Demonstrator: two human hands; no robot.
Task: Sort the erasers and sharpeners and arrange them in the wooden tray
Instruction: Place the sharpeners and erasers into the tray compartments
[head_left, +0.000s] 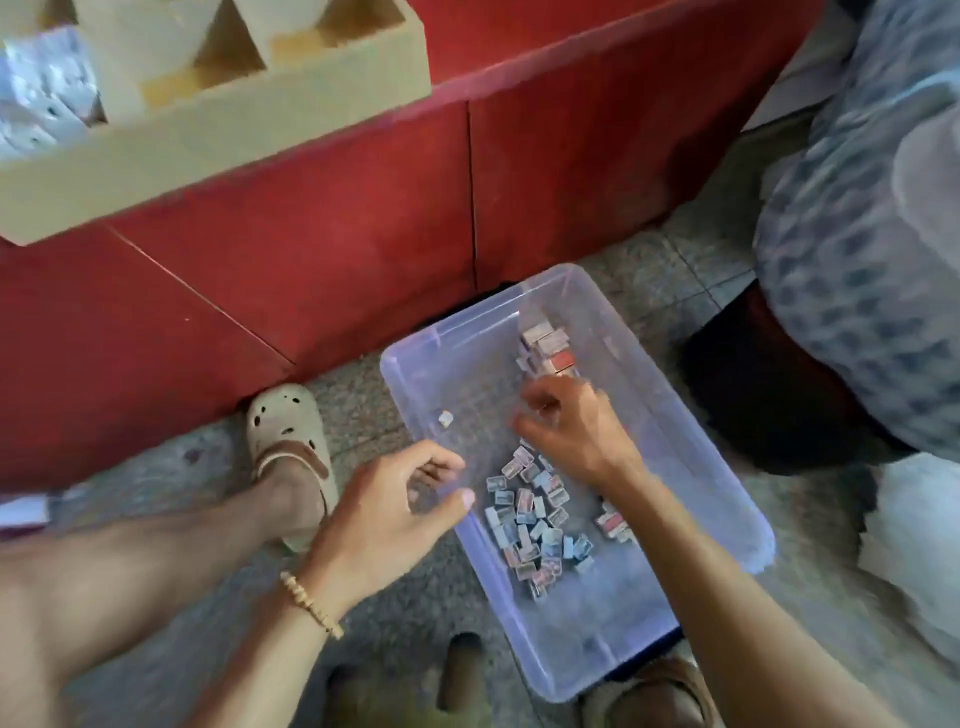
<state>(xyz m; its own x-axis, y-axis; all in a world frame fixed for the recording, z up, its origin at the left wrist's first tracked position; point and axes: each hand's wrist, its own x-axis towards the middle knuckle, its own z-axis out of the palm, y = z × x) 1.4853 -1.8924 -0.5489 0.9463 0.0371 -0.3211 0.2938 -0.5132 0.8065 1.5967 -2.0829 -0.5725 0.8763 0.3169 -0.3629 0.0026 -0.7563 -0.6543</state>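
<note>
A clear plastic bin (691, 467) stands on the floor. A pile of small blue-grey pieces (530, 525) lies in its middle, and a group of white and red pieces (550, 348) lies at its far end. One lone white piece (445, 418) sits near the left wall. My left hand (395, 514) grips the bin's left rim, thumb over the edge. My right hand (569, 428) reaches inside the bin between the two groups with its fingers curled downward; blur hides whether it holds anything. The wooden tray (218, 130), with dividers, sits on the red counter at top left.
The red counter front (363, 218) rises just behind the bin. My foot in a cream clog (288, 431) is left of the bin. A person in patterned cloth (857, 249) sits at the right. Shiny packets (41, 88) fill the tray's left compartment.
</note>
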